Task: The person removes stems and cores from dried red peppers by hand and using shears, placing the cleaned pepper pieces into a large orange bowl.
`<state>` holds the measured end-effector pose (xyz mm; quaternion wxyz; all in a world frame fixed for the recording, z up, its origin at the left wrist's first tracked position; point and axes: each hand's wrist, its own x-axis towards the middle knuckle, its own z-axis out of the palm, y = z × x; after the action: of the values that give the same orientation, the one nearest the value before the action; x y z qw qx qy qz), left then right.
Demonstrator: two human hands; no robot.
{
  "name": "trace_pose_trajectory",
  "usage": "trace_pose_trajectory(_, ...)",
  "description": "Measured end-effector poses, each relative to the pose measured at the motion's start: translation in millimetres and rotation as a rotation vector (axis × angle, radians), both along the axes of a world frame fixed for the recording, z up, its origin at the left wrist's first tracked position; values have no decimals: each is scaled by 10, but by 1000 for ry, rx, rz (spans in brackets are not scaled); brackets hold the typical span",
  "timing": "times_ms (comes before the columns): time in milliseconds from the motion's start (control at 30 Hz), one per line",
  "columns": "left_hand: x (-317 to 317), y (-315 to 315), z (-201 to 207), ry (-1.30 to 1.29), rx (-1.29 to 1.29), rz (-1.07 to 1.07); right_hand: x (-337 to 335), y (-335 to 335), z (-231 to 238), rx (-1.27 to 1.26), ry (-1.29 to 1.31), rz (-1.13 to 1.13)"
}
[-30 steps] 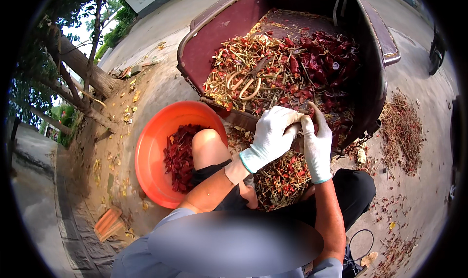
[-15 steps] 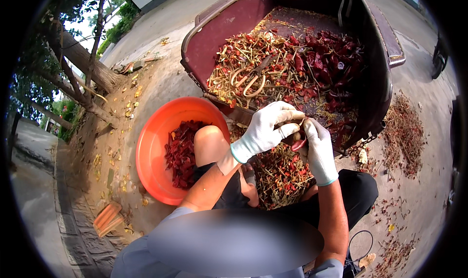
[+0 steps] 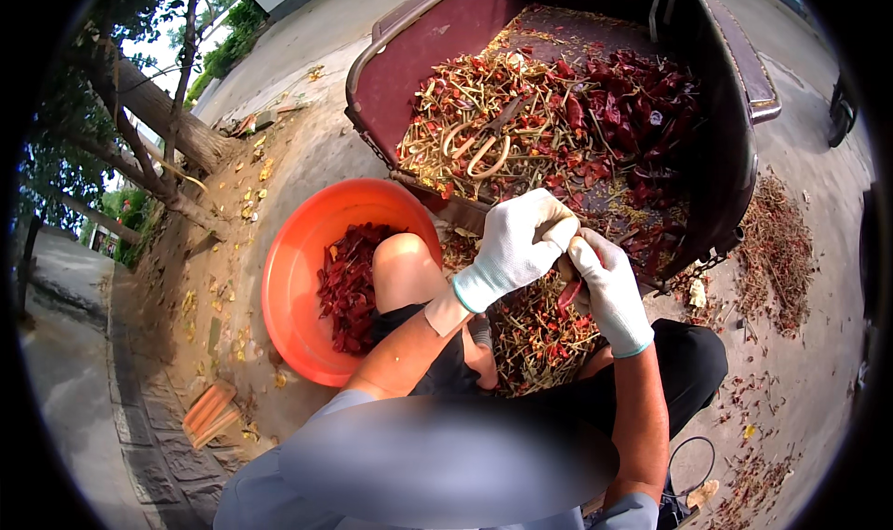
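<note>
At the near side of the cart (image 3: 437,46), the right grip (image 3: 609,286) is closed around a pepper (image 3: 569,295), which pokes out leftward, below the left grip (image 3: 528,240), whose fingers pinch together, their hold hidden. Farther left stands the basin (image 3: 282,288).

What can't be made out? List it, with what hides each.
Head view:
Slender red pepper: upper end hidden by white-gloved left hand and right hand.
Round orange plastic basin: floor partly covered by dried red peppers and bare knee.
Maroon metal cart: far rim cut off by top edge.
Grey cloth shirt: middle lost under a blurred oval.
</note>
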<state>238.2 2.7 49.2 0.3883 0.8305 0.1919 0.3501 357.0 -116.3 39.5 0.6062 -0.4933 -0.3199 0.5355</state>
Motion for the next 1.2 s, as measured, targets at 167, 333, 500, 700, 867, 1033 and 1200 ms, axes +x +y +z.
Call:
trace_pose_trajectory(167,-1,-4,39,53,-530,-35,-26,96,-168,202,-487,-105)
trace_pose_trajectory(333,239,305,-167,-292,-1071,102,-239,30,-87,264,-836,-4)
trace_pose_trajectory(500,418,670,-115,363,-203,150,-70,-9,131,94,-72,-16)
trace_pose_trajectory(700,901,1210,-69,497,471,190,-17,-4,63,34,330,-30)
trace_pose_trajectory(867,1308,1479,-71,738,972,47,28,41,-2,60,268,-25)
trace_pose_trajectory(1033,1353,1657,-155,743,1133,48,24,68,-5,48,231,-19)
trace_pose_trajectory(1200,1150,1602,-70,464,1024,208,9,74,12,-25,121,-157)
